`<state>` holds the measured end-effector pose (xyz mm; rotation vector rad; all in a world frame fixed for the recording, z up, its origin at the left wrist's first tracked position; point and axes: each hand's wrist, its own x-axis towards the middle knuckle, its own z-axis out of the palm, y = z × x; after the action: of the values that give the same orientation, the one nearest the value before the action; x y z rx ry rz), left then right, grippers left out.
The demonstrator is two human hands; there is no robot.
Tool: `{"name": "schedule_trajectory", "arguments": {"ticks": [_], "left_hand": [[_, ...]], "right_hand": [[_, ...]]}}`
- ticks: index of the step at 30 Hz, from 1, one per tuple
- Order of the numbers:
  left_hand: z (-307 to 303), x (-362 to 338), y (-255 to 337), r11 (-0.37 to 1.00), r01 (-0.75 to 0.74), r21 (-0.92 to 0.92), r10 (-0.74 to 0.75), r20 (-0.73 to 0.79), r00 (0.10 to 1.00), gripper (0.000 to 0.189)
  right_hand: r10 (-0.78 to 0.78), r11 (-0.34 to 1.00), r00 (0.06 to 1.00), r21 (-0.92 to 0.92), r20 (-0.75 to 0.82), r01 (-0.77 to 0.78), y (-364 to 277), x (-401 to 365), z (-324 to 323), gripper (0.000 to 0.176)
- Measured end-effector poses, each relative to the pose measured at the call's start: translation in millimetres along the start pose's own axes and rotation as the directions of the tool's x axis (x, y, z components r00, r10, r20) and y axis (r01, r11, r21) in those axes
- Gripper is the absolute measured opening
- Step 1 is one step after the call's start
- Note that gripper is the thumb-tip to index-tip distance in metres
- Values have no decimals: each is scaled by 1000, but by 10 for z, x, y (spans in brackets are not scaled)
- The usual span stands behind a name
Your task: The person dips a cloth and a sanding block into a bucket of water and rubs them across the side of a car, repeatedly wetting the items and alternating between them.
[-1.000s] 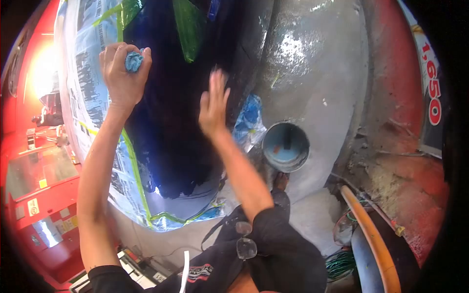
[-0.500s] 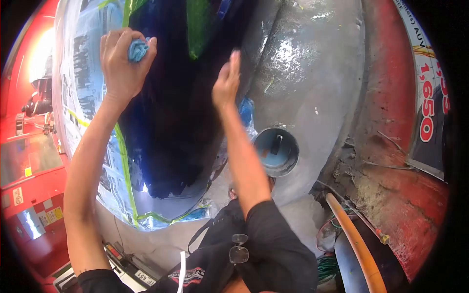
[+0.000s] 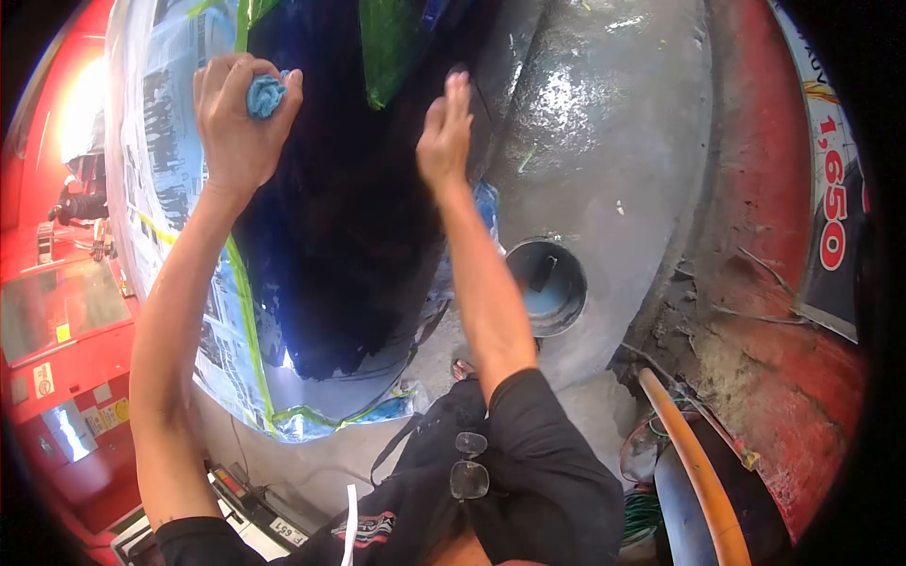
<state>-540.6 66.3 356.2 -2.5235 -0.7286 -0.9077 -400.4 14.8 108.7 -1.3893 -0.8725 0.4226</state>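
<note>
My left hand (image 3: 236,127) is closed around a crumpled light-blue cloth (image 3: 266,96), over the left side of a dark blue, glossy painted panel (image 3: 349,236). Toward the panel's right edge, my right hand (image 3: 445,132) has its fingers straight and close together. A small dark edge shows past its fingertips; what it belongs to is hidden. Green masking tape (image 3: 247,321) borders the panel, and translucent film over printed paper (image 3: 165,123) covers the area left of it. A green taped patch (image 3: 379,57) lies farther up the panel.
A round bucket (image 3: 545,288) of bluish water stands on the wet concrete floor (image 3: 613,151), right of my forearm. Farther right are an orange pipe (image 3: 694,462), debris and a printed banner (image 3: 830,189). Red equipment (image 3: 66,311) stands at the left.
My right hand has slid slightly up and to the right along the panel. My left hand stays in place with the cloth. The view has shifted a little.
</note>
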Motion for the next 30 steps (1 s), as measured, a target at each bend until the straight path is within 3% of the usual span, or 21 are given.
{"name": "schedule_trajectory", "arguments": {"ticks": [3, 5, 9, 11, 13, 15, 17, 19, 21, 25, 27, 30], "left_hand": [[-42, 9, 21, 1000, 31, 6, -31, 5, 1000, 21], [-25, 1, 4, 999, 42, -11, -42, 11, 999, 21], [-20, -11, -12, 1000, 13, -11, -13, -5, 1000, 22], [-22, -1, 8, 999, 17, -27, -17, -7, 1000, 22], [-11, -3, 11, 1000, 16, -26, -16, 0, 1000, 23], [-15, 43, -8, 999, 15, -28, -15, -5, 1000, 23], [-26, 14, 0, 999, 6, -47, -6, 12, 1000, 23], [-29, -36, 8, 1000, 0, -27, 1, 21, 1000, 23], [-17, 20, 3, 1000, -11, -6, 11, 8, 1000, 23], [0, 33, -14, 1000, -1, -10, 1, 9, 1000, 23], [6, -5, -15, 1000, 14, -5, -13, 17, 1000, 23], [10, -30, -6, 1000, 19, -15, -19, 14, 1000, 23]], "right_hand": [[-118, 992, 987, -37, 109, 122, -117, -877, -47, 59], [-163, 982, 982, -76, 96, 170, -128, -704, -77, 57], [-22, 997, 1000, -75, -16, 21, -103, 417, 22, 54], [-34, 997, 999, -68, 9, 34, -132, 202, 30, 55], [-168, 982, 984, -73, 63, 173, -218, -397, -21, 57], [-131, 989, 978, -50, 165, 141, -237, -720, -77, 60], [-148, 986, 988, -71, 50, 151, -271, -276, -17, 57], [-59, 987, 998, -147, 31, 63, -249, 367, 4, 55], [-55, 993, 998, -108, 6, 56, -245, 436, 60, 55], [-87, 996, 985, -22, 147, 91, -418, -549, -117, 60], [-87, 996, 992, -8, 90, 88, -345, -421, -36, 58], [-100, 995, 995, -31, -25, 99, -344, 392, 75, 54]]}}
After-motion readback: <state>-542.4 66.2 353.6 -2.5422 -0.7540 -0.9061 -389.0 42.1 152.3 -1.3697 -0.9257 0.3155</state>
